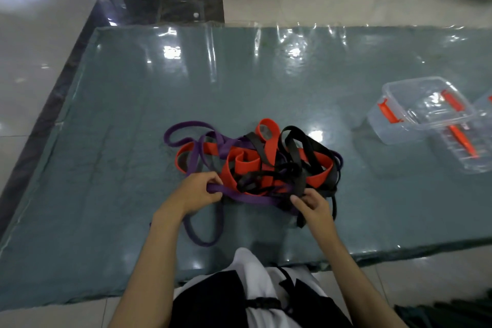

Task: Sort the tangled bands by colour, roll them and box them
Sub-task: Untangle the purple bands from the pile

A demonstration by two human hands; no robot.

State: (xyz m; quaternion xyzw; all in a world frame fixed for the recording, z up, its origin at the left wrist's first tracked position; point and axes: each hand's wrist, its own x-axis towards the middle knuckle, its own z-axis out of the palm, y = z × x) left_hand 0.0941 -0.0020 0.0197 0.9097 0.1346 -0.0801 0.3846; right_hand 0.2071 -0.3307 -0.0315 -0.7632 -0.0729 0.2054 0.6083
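While the left hand (pixel 198 191) is pinching the purple band (pixel 247 197) taut, the right hand (pixel 315 206) is closing on what looks like a black band (pixel 300 183), likely teasing it free.

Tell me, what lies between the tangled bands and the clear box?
Nothing: in the head view the shiny grey-green mat is bare between the tangled bands and the clear box.

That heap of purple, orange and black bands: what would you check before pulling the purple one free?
1. Left hand grips the purple flat elastic band: ok.
2. Right hand holds the black band: ok.
3. Purple band free of the orange band and black loops: not ok, all tangled.
4. Clear plastic box with orange clips open: ok.
5. Grey-green plastic-covered mat has sorting room: ok.
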